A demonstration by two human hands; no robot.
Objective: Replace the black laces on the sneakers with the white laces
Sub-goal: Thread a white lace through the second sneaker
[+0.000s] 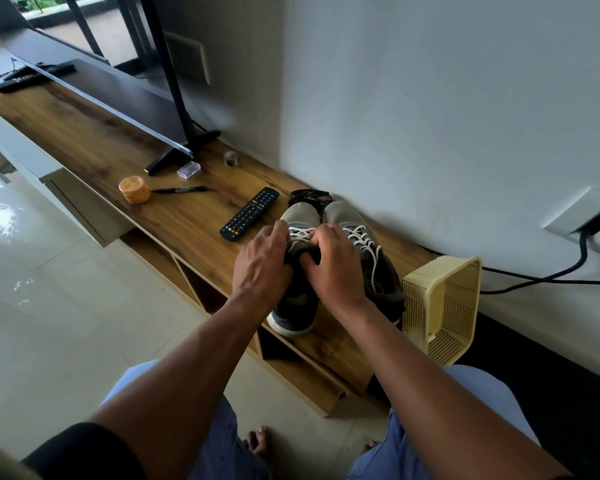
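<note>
A: Two bare hands work the near sneaker: the left hand (262,268) curls over the tongue and side of the left grey-and-black canvas sneaker (293,306), and the right hand (333,268) has its fingers bent onto the same spot. Whether either pinches a lace end, I cannot tell; the knuckles hide it.

B: And the laces?

A: White cotton laces (300,234) cross the upper eyelets under the fingers. The right matching sneaker (364,244), touching the first, is already threaded white, a loose end trailing down its side.

B: Risks?

A: That trailing end could snag a wrist and pull out. The heel of the near shoe overhangs the edge of the brown wooden TV shelf (174,216); a hard tug might tip it off. The pale yellow perforated plastic basket (440,306) lies on its side just beside.

B: Further back?

A: The removed black laces (309,195) sit bundled behind the toes, near the black remote control (250,214).
</note>
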